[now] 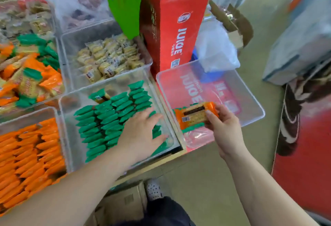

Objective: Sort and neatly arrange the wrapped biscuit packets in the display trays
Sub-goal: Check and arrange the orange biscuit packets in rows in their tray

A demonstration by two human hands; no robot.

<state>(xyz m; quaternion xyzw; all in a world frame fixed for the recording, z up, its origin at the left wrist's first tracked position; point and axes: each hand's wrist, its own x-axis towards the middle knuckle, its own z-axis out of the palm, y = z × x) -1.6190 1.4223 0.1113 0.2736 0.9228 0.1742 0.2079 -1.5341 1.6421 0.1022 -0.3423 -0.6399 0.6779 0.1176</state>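
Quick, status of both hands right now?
Left hand: open, fingers spread on the green packets.
Right hand: holding an orange packet.

A smooth, dull beige floor (206,172) fills the lower right, evenly lit with only soft shadows. A pale wooden counter (152,164) runs along the left. Past its right edge a tall red carton (172,33) stands upright, with a bright green sheet (123,1) just beside it. Behind the carton lie a clear plastic bag (215,50) and an open cardboard box (236,23). Farther right sits a grey-blue wrapped bundle (300,42), with a large red printed board (308,163) below it. Under the counter's near edge is a brown cardboard box (125,200).
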